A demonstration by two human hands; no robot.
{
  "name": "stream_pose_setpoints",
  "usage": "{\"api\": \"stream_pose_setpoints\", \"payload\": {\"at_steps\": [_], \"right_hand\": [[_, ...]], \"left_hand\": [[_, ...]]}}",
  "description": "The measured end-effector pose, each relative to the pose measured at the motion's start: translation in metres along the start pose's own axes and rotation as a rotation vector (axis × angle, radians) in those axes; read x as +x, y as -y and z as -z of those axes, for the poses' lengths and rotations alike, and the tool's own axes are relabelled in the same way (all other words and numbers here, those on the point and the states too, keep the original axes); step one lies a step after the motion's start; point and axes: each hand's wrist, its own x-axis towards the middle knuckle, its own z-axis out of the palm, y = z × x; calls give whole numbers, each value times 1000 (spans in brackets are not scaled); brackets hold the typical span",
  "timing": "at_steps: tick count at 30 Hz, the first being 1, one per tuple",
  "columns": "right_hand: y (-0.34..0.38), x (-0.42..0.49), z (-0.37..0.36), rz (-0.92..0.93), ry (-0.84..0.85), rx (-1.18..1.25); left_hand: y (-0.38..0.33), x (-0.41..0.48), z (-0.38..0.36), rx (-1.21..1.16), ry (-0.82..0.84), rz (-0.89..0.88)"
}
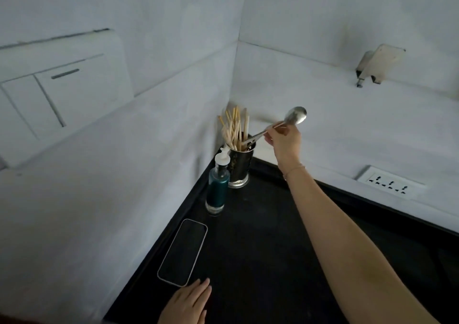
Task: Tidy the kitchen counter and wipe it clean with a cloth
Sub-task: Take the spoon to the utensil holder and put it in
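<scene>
A: Holding what on the right?
B: Pinching a spoon (pixel 295 116) in the right hand (pixel 283 142) — tilted, bowl up, handle end at the mouth of the metal holder (pixel 239 169) among chopsticks (pixel 233 129), in the bench (pixel 260 249) corner.
A: And on the left?
B: Resting the left hand (pixel 186 303) flat on the bench, fingers straight — just beside a phone (pixel 182 253)

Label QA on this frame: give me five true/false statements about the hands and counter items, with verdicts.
1. The right hand pinches the shiny metal spoon by its handle. True.
2. The spoon's bowl sits inside the steel utensil cup. False: the bowl points up, and the handle end is at the cup.
3. The left hand grips the dark-screened phone. False: it rests flat on the black counter beside it.
4. The glass bottle of teal liquid stands upright beside the cup. True.
5. The cup holds pale wooden chopsticks. True.
</scene>
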Motion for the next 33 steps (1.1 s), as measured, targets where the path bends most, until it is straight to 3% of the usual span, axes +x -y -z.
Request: {"api": "stream_pose_setpoints", "payload": {"at_steps": [4, 10, 20, 28, 33], "right_hand": [[-5, 22, -26, 95, -10, -268], [-26, 27, -43, 115, 127, -506], [-32, 36, -39, 14, 129, -537], [-30, 37, -35, 140, 132, -547], [-48, 28, -36, 165, 174, -675]], "left_hand": [[0, 0, -4, -56, -42, 25], [0, 0, -11, -64, -82, 39], [0, 1, -4, -63, -38, 72], [-2, 1, -2, -54, -43, 66], [-4, 2, -1, -25, -62, 60]]}}
